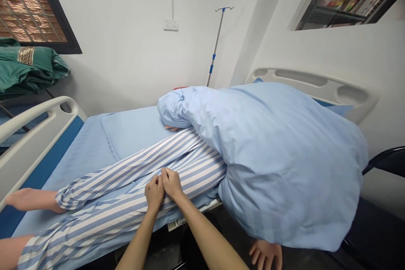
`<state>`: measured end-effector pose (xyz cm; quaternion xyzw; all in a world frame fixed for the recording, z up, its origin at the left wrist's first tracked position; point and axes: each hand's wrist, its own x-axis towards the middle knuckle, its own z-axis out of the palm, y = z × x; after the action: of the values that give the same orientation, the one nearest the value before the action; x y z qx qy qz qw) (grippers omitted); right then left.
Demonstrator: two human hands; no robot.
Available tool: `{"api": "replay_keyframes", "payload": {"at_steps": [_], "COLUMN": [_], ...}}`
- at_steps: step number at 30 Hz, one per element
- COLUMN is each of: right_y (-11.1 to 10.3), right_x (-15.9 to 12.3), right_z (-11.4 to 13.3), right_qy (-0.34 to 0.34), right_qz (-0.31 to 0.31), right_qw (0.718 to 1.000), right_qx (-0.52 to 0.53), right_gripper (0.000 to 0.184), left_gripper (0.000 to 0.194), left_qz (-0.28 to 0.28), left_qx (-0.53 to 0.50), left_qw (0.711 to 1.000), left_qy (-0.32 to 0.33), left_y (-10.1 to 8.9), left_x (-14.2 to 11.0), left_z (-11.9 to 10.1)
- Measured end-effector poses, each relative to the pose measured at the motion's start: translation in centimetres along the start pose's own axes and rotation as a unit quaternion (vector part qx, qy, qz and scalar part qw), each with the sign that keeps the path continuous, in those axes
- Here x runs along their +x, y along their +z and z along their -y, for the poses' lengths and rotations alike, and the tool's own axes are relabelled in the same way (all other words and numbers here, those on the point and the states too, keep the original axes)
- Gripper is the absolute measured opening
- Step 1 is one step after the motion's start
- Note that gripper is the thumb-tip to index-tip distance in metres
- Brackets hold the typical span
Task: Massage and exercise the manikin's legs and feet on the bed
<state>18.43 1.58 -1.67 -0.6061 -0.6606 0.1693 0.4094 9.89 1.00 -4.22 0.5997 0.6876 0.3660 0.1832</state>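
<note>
A manikin in blue-and-white striped trousers (107, 179) lies on the bed, its bare foot (34, 199) toward the left end. A light blue quilt (284, 147) is bunched over its upper body and hangs down the near side. My left hand (154, 193) and my right hand (171, 182) are side by side, touching, above the trousers at thigh height. Both are closed with the fingers curled in; whether cloth is pinched inside them is hidden. Below the quilt's edge a manikin hand (266, 254) hangs down. Another manikin hand (171, 128) shows at the quilt's far edge.
Bed end boards stand at left (60, 112) and right (316, 80). Behind the bed rises an IV pole (218, 36) near the wall. A dark chair (387, 162) is at right; folded green cloth (34, 67) lies beyond the left board.
</note>
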Motion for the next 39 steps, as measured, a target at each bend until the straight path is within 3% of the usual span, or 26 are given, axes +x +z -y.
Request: {"api": "replay_keyframes", "payload": {"at_steps": [4, 7, 14, 21, 25, 28, 33, 39], "right_y": [-2.6, -3.6, -2.0, -2.1, -2.4, -2.6, -2.7, -2.5], "right_x": [1.5, 1.8, 0.1, 0.1, 0.1, 0.2, 0.3, 0.1], "right_z": [1.1, 0.2, -3.9, -3.7, -3.6, -3.6, -3.9, -4.3], "right_qy": [-0.042, -0.044, -0.022, -0.011, -0.007, -0.001, 0.014, 0.019], "right_qz": [0.001, -0.018, -0.028, -0.048, -0.053, -0.055, -0.063, -0.078], "right_qw": [0.999, 0.999, 0.998, 0.997, 0.998, 0.998, 0.998, 0.996], "right_qx": [-0.015, -0.008, -0.059, -0.051, -0.036, -0.016, 0.022, 0.032], "right_gripper": [0.042, 0.044, 0.042, 0.042, 0.042, 0.044, 0.043, 0.041], "left_gripper": [0.032, 0.033, 0.033, 0.033, 0.035, 0.036, 0.038, 0.032], "left_qz": [-0.007, -0.018, -0.010, 0.004, 0.035, 0.024, 0.015, -0.003], "left_qx": [0.020, 0.028, 0.051, 0.050, -0.027, -0.114, -0.194, -0.030], "left_qw": [1.000, 0.999, 0.999, 0.999, 0.999, 0.993, 0.981, 0.999], "left_qy": [0.004, 0.007, 0.007, -0.010, -0.009, 0.006, 0.002, 0.014], "left_y": [0.1, 0.2, 0.3, 0.2, -0.9, -1.4, 1.0, 4.2], "left_x": [-0.1, -0.3, -0.3, -0.2, 0.8, 1.3, 0.4, -0.9], "left_z": [-0.1, -0.2, -0.6, -0.9, -2.8, -5.1, -6.5, -4.4]}}
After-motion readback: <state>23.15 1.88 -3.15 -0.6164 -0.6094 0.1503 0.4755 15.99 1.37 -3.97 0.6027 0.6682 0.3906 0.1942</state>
